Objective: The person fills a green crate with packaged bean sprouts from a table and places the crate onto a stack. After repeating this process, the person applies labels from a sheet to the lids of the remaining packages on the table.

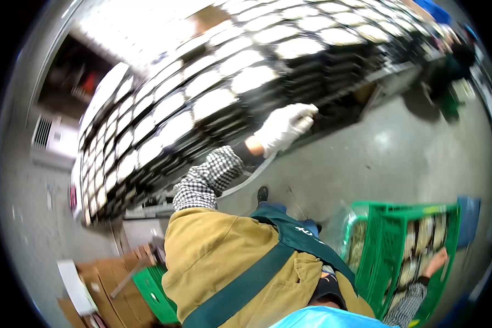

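gloved l. hand [284, 128] is stretched to the tray rack [202, 98], fingers curled at its edge; r. hand [437, 261] is laid in the green crate [388, 240]; grips can't be told.

Blur, crops & hidden bits, head cam.
Rack of trays [202, 104] is smeared by motion; tray contents are just pale blobs, can't ID. Left hand [283, 130], in a white glove: fingertips blur into the rack edge, so grip vs. touch is unclear. Right hand [437, 261] sits half behind the green crate [388, 240] wall; fingers hidden, can't tell if it's holding anything. Packs inside show only thru the mesh, too small to ID. White lettering on the apron [290, 240] is partly folded away, unreadable. Blue item [325, 318] is cropped by the bottom edge. Cardboard [101, 284], lower left, is cut by the lens rim. Figure [448, 71], far top right, is dark & blurred, no detail.
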